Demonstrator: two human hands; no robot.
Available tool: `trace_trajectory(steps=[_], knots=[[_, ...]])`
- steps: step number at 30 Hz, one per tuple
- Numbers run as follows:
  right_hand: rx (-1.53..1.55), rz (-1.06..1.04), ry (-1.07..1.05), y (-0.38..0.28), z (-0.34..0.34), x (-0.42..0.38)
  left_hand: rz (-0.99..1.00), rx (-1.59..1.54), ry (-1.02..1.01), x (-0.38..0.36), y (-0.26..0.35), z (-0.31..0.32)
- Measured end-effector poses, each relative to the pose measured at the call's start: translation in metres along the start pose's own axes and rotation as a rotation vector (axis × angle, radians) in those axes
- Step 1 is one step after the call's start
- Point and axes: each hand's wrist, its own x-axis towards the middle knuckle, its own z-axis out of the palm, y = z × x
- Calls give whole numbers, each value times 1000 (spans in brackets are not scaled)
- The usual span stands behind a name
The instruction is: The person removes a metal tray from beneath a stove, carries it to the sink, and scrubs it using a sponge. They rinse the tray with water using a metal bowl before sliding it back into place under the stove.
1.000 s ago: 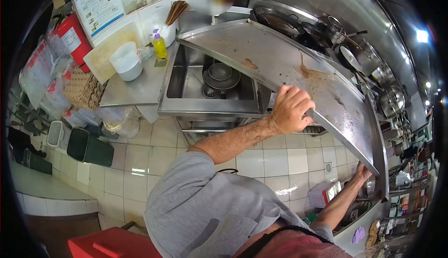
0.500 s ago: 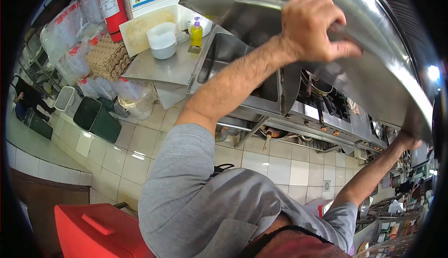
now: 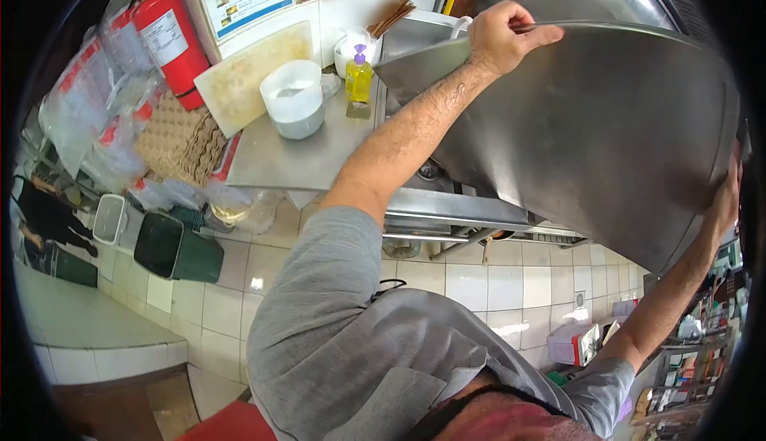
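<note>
A large metal sheet point(image 3: 590, 130) is held up in front of the body, over the sink and stove side. My left hand point(image 3: 511, 38) grips its upper edge, thumb on one face and fingers curled over the rim. At the far right my right hand point(image 3: 728, 189) holds the sheet's right edge, with its fingers partly hidden. Below the sheet the front rim of the metal sink unit point(image 3: 455, 205) shows; the basin and the stove are mostly covered.
On the counter point(image 3: 279, 158) at the left stand a white container point(image 3: 293, 102), a yellow soap bottle point(image 3: 359, 78) and a cutting board point(image 3: 255, 78). A fire extinguisher point(image 3: 169, 42), egg trays point(image 3: 179, 138) and a green bin point(image 3: 179, 248) are farther left. Another person point(image 3: 52, 213) stands at the far left.
The sheet has tilted and come down, so its broad face now hides the stove and most of the sink. Both hands moved with it, and the view has shifted.
</note>
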Motion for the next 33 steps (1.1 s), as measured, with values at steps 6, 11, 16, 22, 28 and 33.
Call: trace_trajectory(steps=[6, 11, 16, 22, 28, 33], knots=[[-284, -210, -154, -38, 83, 25, -154, -145, 45, 15, -75, -28], [-558, -147, -167, -101, 170, 18, -187, -170, 66, 45, -134, -50], [-330, -91, -476, -108, 231, 54, -260, -137, 71, 78, -171, -61], [-517, -231, -585, -105, 328, 36, -393, 349, 302, 44, -192, -47], [-456, -67, -944, -108, 359, -6, -252, 704, 8, -95, -228, -89], [-209, -320, -1075, -50, 311, -26, -613, 1169, -565, -161, -275, -198]])
